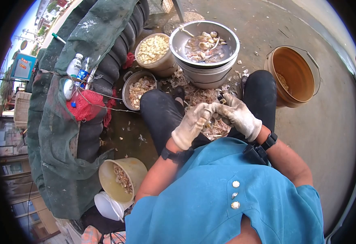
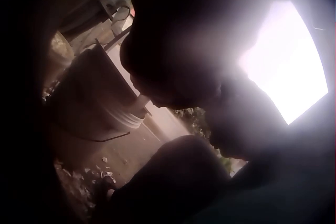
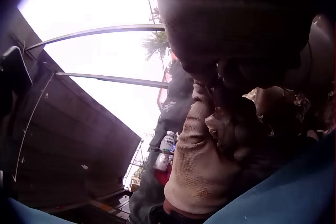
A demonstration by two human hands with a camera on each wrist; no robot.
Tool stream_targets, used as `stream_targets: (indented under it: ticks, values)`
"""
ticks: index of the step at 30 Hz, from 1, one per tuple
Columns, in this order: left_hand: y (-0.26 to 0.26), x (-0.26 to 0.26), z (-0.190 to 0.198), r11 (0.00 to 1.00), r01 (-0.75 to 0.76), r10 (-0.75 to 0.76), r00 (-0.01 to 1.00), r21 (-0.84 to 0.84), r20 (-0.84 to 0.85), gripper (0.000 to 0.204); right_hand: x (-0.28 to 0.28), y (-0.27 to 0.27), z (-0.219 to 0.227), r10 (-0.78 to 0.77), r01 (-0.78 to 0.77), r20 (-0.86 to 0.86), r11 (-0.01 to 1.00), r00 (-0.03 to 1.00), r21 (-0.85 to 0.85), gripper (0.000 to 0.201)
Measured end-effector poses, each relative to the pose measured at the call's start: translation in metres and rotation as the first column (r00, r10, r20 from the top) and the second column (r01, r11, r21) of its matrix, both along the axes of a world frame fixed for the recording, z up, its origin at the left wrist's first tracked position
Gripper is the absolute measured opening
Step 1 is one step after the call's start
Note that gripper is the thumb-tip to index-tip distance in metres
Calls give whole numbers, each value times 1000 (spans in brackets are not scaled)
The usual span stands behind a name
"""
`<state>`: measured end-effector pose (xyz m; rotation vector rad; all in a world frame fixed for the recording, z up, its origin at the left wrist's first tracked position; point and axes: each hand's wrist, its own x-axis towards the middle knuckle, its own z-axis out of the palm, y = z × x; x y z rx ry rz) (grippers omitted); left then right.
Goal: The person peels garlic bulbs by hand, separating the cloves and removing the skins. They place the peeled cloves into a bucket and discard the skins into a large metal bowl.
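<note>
White-gloved hands meet between the knees in the head view. The left hand [image 1: 193, 125] has its fingers curled, its fingertips against those of the right hand [image 1: 239, 116]. Between them both appear to pinch a small pale piece of garlic [image 3: 214, 123], mostly hidden by the gloves. A small dark object [image 1: 221, 98] shows at the right hand's fingers; its kind is unclear. Beneath the hands lie garlic skins [image 1: 215, 129]. In the right wrist view the left glove [image 3: 197, 169] is soiled; the left wrist view is too dark to show the grip.
Ahead, a metal basin [image 1: 177, 51] holding garlic sits on a bucket. Left of it stand a bucket of pale cloves [image 1: 153, 49] and a pot [image 1: 126, 94]. An orange-brown bucket [image 1: 270, 65] is at right, a cream bucket [image 1: 139, 173] at lower left. Green netting [image 1: 56, 150] covers tires.
</note>
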<state>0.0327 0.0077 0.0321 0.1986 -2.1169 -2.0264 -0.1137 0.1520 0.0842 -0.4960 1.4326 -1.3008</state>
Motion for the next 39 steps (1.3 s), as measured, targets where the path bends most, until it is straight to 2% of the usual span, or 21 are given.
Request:
stream_targets:
  ticks: [1, 3, 6, 8, 10, 11, 12, 13, 15, 20, 22, 24, 26, 28, 31, 32, 33, 34, 35, 37, 39]
  values:
    - [0, -1, 5, 989, 51, -56, 998, -139, -34, 44, 0, 0, -6, 0, 0, 0, 1000, 1000, 1, 31]
    - [-1, -1, 4, 986, 39, -34, 999, -162, 29, 44, 1, -2, -22, -18, 24, -211, 999, 977, 26, 36]
    - [1, -2, 1, 977, 1, 18, 996, -212, 88, 42, 10, -6, -34, -141, 113, -295, 987, 945, -111, 40]
    - [1, -2, 1, 971, -27, 48, 995, -237, 84, 40, 6, -6, -27, -69, 66, -343, 998, 937, -20, 40]
    - [-3, -3, 5, 911, -23, -43, 988, -411, -150, 37, 3, -6, -25, 5, 24, -382, 997, 924, 73, 41]
    - [-4, -2, 6, 912, -21, -44, 988, -410, -149, 37, 2, -5, -27, -5, 14, -328, 1000, 945, 25, 38]
    - [-4, 1, 6, 995, 36, -39, 999, -96, -31, 38, 2, -6, -25, -11, 5, -273, 1000, 962, -23, 35]
    - [-5, 4, 6, 971, 52, -73, 994, 233, 84, 40, 2, -5, -20, -10, 5, -270, 1000, 963, -21, 35]
    - [-8, 5, 1, 960, 58, -80, 994, 273, 70, 41, 0, -2, -5, 38, -35, 74, 999, 997, -42, 28]
    - [-2, 3, -6, 957, 10, -10, 1000, 291, -2, 40, -7, -4, -8, 115, -92, 184, 987, 976, -130, 24]
    - [0, 1, 2, 840, -74, -26, 984, 537, 175, 39, -8, -6, -16, 162, -121, 238, 977, 958, -177, 24]
    - [0, 0, 1, 831, -83, -28, 981, 551, 190, 38, -5, -6, -19, 145, -61, 319, 964, 937, -258, 24]
    - [-1, -2, 1, 823, -95, -26, 979, 561, 204, 38, -5, -6, -21, 105, -35, 332, 977, 937, -211, 23]
    - [-2, -6, 1, 940, -97, 62, 991, 327, 117, 33, -5, -8, -19, 63, -6, 344, 986, 937, -164, 23]
    - [-6, -10, -3, 984, -54, 50, 998, 169, 27, 29, -7, -12, -17, 17, 3, 204, 995, 979, -96, 26]
    - [-5, -10, -3, 984, -55, 51, 998, 170, 28, 29, -7, -13, -24, 15, -5, 78, 992, 997, -129, 29]
    - [-2, -9, -2, 940, -101, 78, 993, 325, 84, 27, -8, -14, -27, 9, -17, -50, 987, 999, -161, 33]
    - [-1, -10, -1, 870, -152, 95, 985, 469, 144, 26, -10, -13, -28, 9, -17, -47, 987, 999, -160, 33]
    - [-2, -11, 1, 869, -153, 94, 985, 470, 147, 26, -13, -12, -28, 29, -32, -29, 990, 999, -140, 34]
    - [-2, -12, 2, 762, -292, 154, 949, 579, 276, 25, -15, -10, -21, 48, -48, -8, 992, 999, -117, 35]
    - [-3, -14, 0, 752, -309, 166, 944, 582, 286, 26, -16, -9, -9, 26, -7, 186, 994, 982, -106, 34]
